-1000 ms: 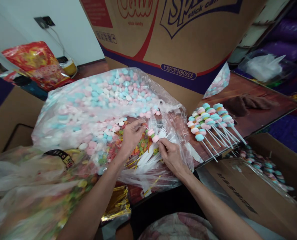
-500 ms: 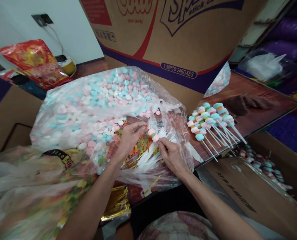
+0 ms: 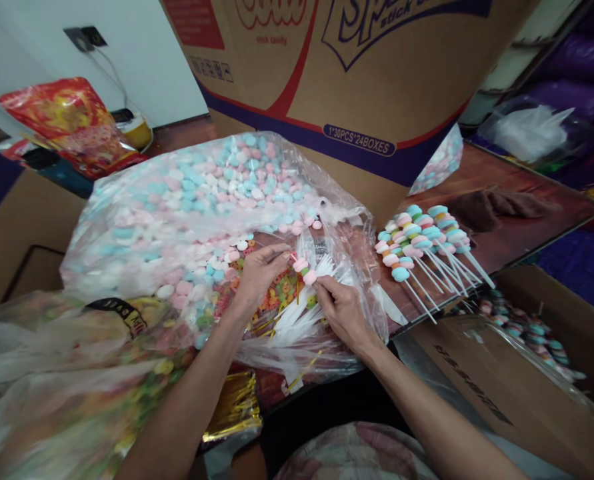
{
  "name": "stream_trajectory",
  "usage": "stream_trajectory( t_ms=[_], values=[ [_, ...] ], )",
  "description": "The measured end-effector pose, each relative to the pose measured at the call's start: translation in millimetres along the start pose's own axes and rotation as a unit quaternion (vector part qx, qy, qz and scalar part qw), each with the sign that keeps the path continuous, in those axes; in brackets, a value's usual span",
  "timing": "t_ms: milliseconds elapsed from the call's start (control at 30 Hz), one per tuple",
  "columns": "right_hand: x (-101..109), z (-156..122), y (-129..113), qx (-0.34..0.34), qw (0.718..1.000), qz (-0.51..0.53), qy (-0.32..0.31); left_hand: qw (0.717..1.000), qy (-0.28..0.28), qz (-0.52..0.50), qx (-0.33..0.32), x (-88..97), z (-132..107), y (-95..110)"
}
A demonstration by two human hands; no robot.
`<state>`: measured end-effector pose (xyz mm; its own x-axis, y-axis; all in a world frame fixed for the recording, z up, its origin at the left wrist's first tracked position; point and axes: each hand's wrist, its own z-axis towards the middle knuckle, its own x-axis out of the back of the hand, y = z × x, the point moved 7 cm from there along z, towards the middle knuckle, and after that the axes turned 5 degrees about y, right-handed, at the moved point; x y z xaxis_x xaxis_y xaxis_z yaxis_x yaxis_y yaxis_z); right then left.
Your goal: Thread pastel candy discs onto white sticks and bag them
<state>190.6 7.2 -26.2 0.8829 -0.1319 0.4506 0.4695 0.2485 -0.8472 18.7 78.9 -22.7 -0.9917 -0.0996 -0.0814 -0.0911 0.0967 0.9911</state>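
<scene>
Between my two hands is a candy skewer (image 3: 304,270), with pink marshmallows and a green gummy ring threaded together. My right hand (image 3: 341,307) pinches it at its near right end. At its other end, the fingertips of my left hand (image 3: 267,267) are closed on a small red gummy ring (image 3: 293,255), partly hidden by the fingers. Below them, loose gummy rings (image 3: 271,297) and a bundle of white sticks (image 3: 301,320) lie on clear plastic. A large clear bag of pink, blue and white marshmallows (image 3: 191,193) spills open beside my left hand.
Several finished marshmallow skewers (image 3: 421,240) lie at the right table edge. A big carton (image 3: 351,87) stands behind. An open box (image 3: 517,373) sits lower right, with more skewers inside. A bag of gummy rings (image 3: 141,400) and gold ties (image 3: 234,407) are at front left.
The red gummy ring at my left fingertips shows a little more clearly against the skewer's end. Both hands stay almost in place.
</scene>
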Motion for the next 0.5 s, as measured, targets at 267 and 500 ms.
stream_trajectory(
  t_ms=[267,500],
  values=[
    [-0.1,0.4,0.9,-0.007,1.0,0.0,0.002,0.999,0.028,-0.012,-0.044,4.0,0.7,0.3],
    [3.0,0.0,1.3,-0.015,1.0,-0.004,0.016,0.983,0.002,0.125,-0.134,-2.2,-6.1,18.4]
  ],
)
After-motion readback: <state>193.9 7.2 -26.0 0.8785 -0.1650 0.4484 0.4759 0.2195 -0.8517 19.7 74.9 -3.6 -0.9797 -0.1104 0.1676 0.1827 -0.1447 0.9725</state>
